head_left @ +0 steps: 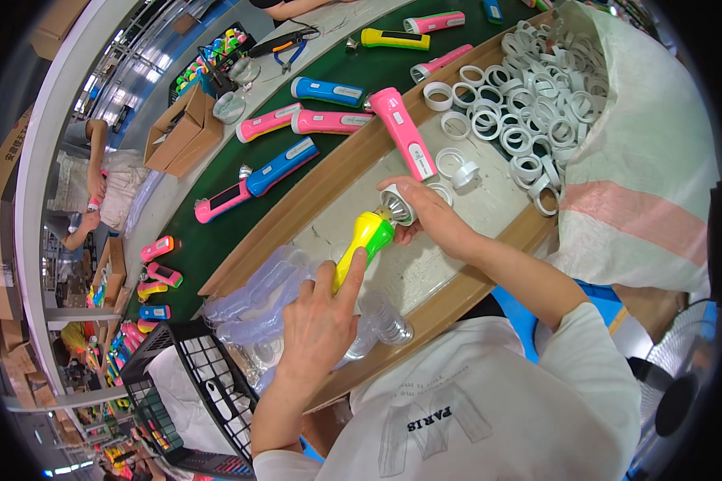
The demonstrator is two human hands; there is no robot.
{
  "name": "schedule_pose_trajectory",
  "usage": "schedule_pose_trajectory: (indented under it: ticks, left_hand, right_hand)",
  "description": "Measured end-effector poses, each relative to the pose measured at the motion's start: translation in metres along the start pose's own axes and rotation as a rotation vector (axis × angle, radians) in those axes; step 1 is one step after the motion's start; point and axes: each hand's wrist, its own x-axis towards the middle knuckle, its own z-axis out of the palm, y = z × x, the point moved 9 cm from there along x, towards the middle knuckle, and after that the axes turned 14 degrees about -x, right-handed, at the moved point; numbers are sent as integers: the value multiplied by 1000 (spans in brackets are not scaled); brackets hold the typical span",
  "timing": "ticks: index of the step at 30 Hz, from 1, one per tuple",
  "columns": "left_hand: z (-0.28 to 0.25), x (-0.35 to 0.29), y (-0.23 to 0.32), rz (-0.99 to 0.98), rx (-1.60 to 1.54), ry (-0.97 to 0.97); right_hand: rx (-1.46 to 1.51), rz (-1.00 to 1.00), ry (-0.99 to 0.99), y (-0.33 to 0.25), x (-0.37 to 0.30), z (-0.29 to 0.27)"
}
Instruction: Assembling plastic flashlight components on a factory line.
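My left hand (321, 325) is wrapped round a yellow and green flashlight (363, 242), its head tilted up and to the right. At that end sits a silver reflector cup (394, 207). My right hand (435, 215) grips a white ring (401, 202) around the reflector's rim; its fingertips are partly hidden beneath. Just beyond the right hand, a pink flashlight (403, 132) lies across the wooden edge. Loose white rings (456, 124) and a white cap (464, 174) lie on the worktop beside it.
Pink, blue and yellow flashlights (329, 91) lie on the green belt (217, 180). Many white rings spill from a white woven sack (642, 144) at right. Clear lenses (387, 317) and plastic sleeves (257, 289) lie near my left hand, beside a black basket (192, 385). Another person works at far left.
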Motion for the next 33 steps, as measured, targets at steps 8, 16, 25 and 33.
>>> schedule_pose_trajectory:
  ticks: [8,16,25,33]
  left_hand:
    - [6,-11,5,-5,191,-64]
    - [-5,-32,-15,-69,-175,-40]
    - [17,-51,-29,-81,-1332,12]
    - [9,-17,9,228,0,78]
  right_hand:
    - [-913,-290,134,-16,-18,36]
    - [156,250,-135,30,-6,32]
    - [-520,-865,-73,-88,-74,52]
    - [87,86,-124,5,-35,42]
